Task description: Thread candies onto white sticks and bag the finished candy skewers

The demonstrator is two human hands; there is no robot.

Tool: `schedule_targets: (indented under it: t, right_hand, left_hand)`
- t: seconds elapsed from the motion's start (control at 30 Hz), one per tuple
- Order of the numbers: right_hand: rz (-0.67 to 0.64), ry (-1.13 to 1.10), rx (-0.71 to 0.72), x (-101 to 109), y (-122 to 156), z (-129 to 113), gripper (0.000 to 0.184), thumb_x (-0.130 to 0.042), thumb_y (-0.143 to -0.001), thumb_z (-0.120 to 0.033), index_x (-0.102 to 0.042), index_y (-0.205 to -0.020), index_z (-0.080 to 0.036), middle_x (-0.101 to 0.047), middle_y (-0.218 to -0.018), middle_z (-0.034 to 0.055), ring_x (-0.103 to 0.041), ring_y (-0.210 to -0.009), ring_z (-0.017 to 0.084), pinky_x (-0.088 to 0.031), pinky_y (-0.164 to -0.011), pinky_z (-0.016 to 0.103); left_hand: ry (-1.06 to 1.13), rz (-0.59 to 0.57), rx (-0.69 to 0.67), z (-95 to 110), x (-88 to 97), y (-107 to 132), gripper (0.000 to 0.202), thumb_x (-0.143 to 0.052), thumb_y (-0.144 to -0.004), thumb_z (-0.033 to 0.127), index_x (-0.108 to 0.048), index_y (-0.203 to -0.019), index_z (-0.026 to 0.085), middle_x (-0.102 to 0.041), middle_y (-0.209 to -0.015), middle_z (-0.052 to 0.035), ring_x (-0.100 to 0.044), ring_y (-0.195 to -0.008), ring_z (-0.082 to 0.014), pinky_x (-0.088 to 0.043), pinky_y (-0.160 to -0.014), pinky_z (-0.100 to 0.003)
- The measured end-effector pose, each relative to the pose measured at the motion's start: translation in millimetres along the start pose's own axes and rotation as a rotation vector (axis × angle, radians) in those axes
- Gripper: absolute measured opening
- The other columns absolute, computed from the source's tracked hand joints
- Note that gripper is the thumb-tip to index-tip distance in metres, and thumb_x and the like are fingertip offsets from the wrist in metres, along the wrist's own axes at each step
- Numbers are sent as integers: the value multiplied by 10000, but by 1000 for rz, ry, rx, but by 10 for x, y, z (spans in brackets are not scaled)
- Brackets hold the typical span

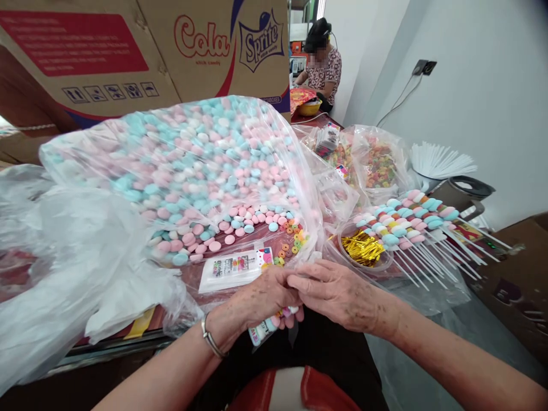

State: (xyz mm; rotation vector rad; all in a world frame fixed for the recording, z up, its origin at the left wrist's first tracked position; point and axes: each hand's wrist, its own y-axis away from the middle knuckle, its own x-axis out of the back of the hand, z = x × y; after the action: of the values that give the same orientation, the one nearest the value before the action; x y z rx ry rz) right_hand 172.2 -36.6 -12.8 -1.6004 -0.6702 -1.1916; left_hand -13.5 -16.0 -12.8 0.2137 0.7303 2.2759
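My left hand point(261, 297) is closed around a small clear packet of pastel candies point(268, 326), which sticks out below the palm. My right hand point(338, 292) meets it from the right, fingers pinched together against the packet's top end. Both hands sit at the table's front edge, just in front of a flat printed packet point(235, 268). Behind them a big clear bag of pink, blue and white candy discs point(192, 165) lies open, with loose discs and small coloured rings point(291, 240) spilled at its mouth.
A clear tub of gold twist ties point(363, 249) stands to the right, beside a pile of finished candy sticks point(411, 225). Further back are bags of coloured rings point(377, 162), white sticks point(440, 161) and a cardboard box point(149, 51). Another person point(323, 65) sits at the far end.
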Motion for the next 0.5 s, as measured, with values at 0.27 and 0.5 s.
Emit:
schedule_targets:
  t: [0.27,0.5]
  right_hand:
    - [-129,-6,-30,60,9,-189,168,-447,-944,-166,-596,-868,-154,-583,-829,48,-474,-793,188,-381,-678,339]
    - [167,254,-526,-176,-88,-266,274,-360,-896,-56,-583,-761,-140,-541,-701,70,-466,-681,201,-356,-602,318]
  left_hand:
    - [-141,-163,126,24,17,42,66,-559,-583,111,-603,-625,137,-636,-566,-3,-555,-432,-98,-410,-370,-162]
    - [-845,612,-446,2,-186,31,177,-428,-780,73,-574,-727,158,-615,-639,-54,-576,-586,-177,-484,-560,-309]
